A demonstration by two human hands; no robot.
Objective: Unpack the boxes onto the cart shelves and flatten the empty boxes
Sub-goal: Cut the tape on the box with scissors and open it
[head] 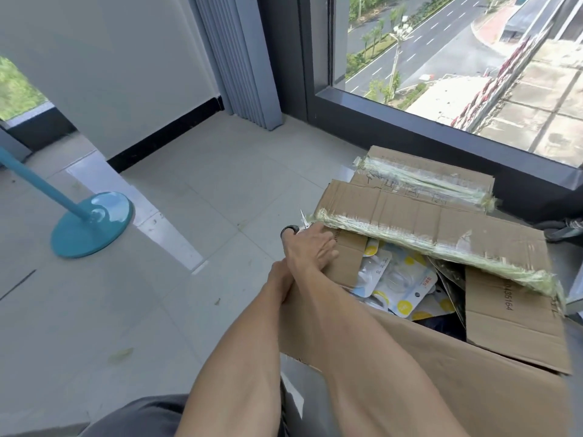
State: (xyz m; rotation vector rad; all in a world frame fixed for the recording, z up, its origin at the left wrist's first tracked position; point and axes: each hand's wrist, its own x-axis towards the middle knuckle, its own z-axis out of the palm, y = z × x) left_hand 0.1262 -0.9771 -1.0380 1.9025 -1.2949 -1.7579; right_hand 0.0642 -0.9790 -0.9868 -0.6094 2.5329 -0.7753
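Cardboard box (pixel 410 357) is sitting on the floor by the window, flaps half open over packets (pixel 397 279); the right hand (pixel 310 247) is gripping scissors (pixel 298 227) at its taped corner, best angled away; the left hand (pixel 282 279) is mostly hidden, grip unclear.

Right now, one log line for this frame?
phase: opening box | right hand: holds scissors at taped flap | left hand: mostly hidden | contents: packets inside
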